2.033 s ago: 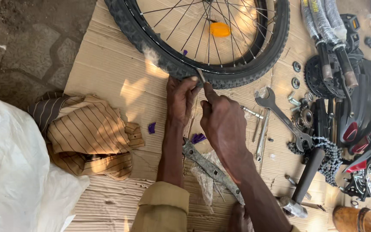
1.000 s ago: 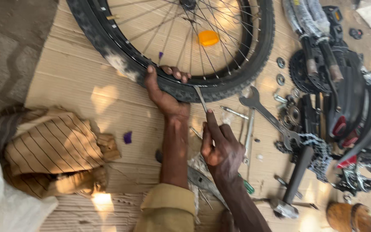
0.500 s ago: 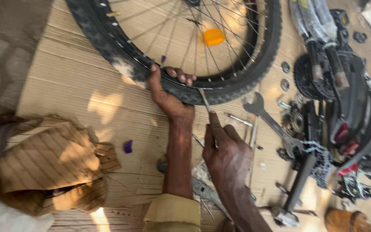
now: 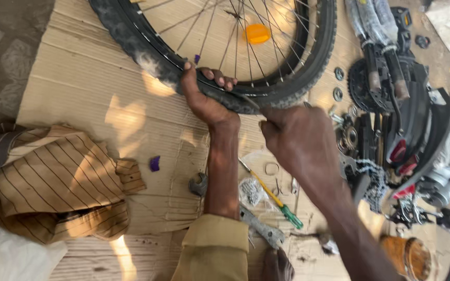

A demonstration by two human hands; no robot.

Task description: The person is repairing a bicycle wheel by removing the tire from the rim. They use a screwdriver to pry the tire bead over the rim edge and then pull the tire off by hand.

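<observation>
Left hand (image 4: 204,101) bare with khaki cuffed sleeve at the forearm, right hand (image 4: 300,140) bare, unsleeved

We see a black matt rubber tyre (image 4: 147,44) with rough knobbly tread, gripped by the left hand (image 4: 204,99). Thin shiny metal spokes (image 4: 209,26) carry 1 glossy orange plastic reflector (image 4: 257,33). The brown corrugated cardboard sheet (image 4: 89,88) looks dull and ribbed. We note a tan striped woven cloth (image 4: 58,182), soft and creased, and a dull grey metal spanner (image 4: 259,226).
</observation>
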